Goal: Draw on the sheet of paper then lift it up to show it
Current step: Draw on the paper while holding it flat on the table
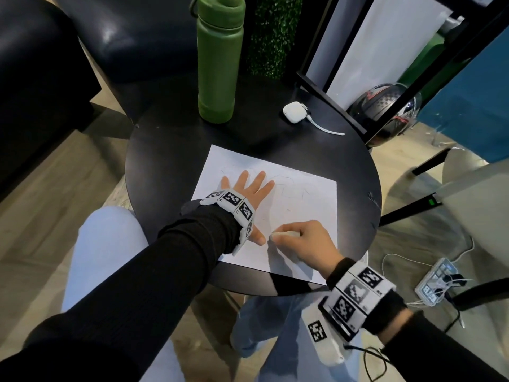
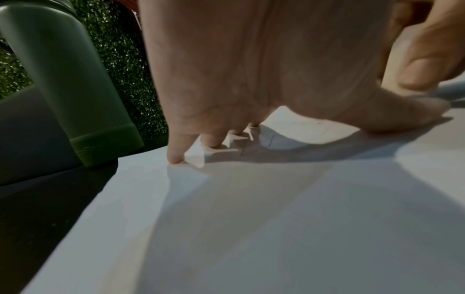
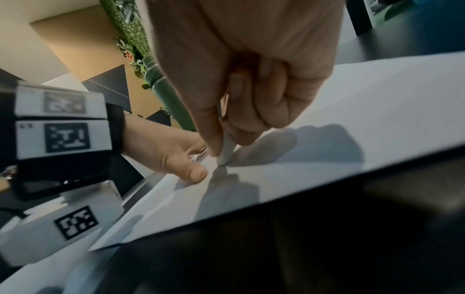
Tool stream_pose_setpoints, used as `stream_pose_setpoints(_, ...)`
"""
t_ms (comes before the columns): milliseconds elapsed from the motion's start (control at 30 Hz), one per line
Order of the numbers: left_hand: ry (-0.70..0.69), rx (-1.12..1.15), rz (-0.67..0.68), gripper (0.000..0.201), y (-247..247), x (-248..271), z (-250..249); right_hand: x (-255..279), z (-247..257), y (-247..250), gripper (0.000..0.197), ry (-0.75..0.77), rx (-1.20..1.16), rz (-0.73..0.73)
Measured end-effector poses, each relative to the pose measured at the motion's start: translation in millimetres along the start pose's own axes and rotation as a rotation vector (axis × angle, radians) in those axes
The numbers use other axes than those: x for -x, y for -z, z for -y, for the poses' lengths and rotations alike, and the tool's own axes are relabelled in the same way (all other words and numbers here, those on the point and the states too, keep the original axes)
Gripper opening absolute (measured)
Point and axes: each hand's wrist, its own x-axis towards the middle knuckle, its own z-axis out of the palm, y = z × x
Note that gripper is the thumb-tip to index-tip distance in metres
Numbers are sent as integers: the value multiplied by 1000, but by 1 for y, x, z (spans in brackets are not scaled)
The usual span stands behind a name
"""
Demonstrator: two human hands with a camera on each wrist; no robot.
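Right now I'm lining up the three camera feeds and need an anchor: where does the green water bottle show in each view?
Head: the green water bottle stands upright at top centre, on the far side of the round black table.
Left wrist: far left, only its lower body and base.
Right wrist: a tilted sliver left of the right hand.
Shared landmark: the sheet of paper, in every view.
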Motion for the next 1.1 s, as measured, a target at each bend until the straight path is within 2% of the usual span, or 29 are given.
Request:
stream_pose_setpoints(67, -2, 2, -8, 126, 0, 1, 0, -8, 4, 6, 8, -5, -3, 0)
stream_pose_setpoints(200, -9, 1, -9, 123, 4, 3, -1, -44, 15, 16, 11, -27, -45, -229)
stream_pose_setpoints(300, -19, -6, -33, 123, 5, 5, -1, -49, 18, 16, 11, 1, -10, -282)
stream_pose_setpoints(367, -33, -27, -44, 123, 7, 3, 2, -47, 20, 17, 9, 25, 63, -241)
stream_pose_setpoints(433, -67, -64, -14, 125, 14, 0, 11, -49, 21, 21, 19, 64, 171, -186)
stream_pose_setpoints(533, -119, -106, 71, 129, 24, -2, 25, -52, 25, 25, 5, 177, 394, -111)
stream_pose_setpoints(567, -114, -90, 80, 129, 25, -1, 28, -51, 27, 25, 11, 231, 438, -81)
stream_pose_setpoints(667, -87, -9, 87, 129, 22, 0, 33, -47, 34, 15, 17, 371, 473, 0)
stream_pose_setpoints(733, -75, -8, 96, 131, 21, -1, 37, -48, 41, 4, 16, 412, 435, -20)
stream_pose_setpoints(833, -63, 1, 107, 137, 20, -5, 40, -56, 49, -7, 15, 280, 277, -122)
stream_pose_setpoints(900, -54, -9, 97, 140, 19, -6, 37, -53, 48, -9, 15, 228, 197, -136)
stream_pose_setpoints(1033, -38, -23, 68, 145, 10, -10, 38, -29, 37, -13, 17, 238, 317, 52)
stream_pose_setpoints(1100, -37, -24, 59, 145, 9, -11, 40, -34, 41, -8, 17, 210, 338, 69)
